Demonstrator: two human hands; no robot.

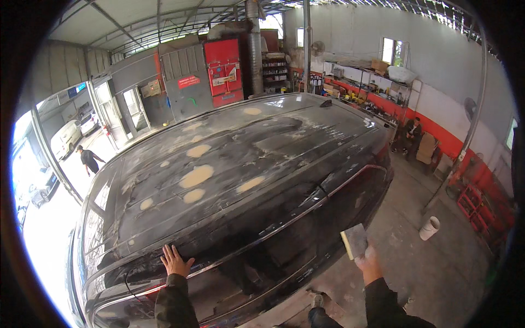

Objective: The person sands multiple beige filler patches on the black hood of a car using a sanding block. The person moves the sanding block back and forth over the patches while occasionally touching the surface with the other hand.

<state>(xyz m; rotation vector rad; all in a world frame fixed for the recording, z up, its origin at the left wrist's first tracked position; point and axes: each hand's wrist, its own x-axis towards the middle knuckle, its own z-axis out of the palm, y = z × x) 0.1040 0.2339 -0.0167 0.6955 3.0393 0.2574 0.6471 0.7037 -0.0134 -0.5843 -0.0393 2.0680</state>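
Note:
A dark car stands before me, its dusty, scuffed roof [158, 180] marked with several tan filler patches [197, 176]. My left hand [176, 261] lies on the near edge of the roof, fingers spread, holding nothing. Off the car's right side, my right hand [370, 265] grips a sanding block [356, 241] with a grey face and a pale yellow edge. The block is held in the air, apart from the bodywork. My fingers are partly hidden behind it.
A whitish bucket [430, 228] rests on the floor at right, near a slanting metal post [474, 128] and a red metal frame [474, 208]. One person [410, 134] sits by the right wall; another [89, 159] walks outside at left. Cluttered shelves [275, 71] line the back.

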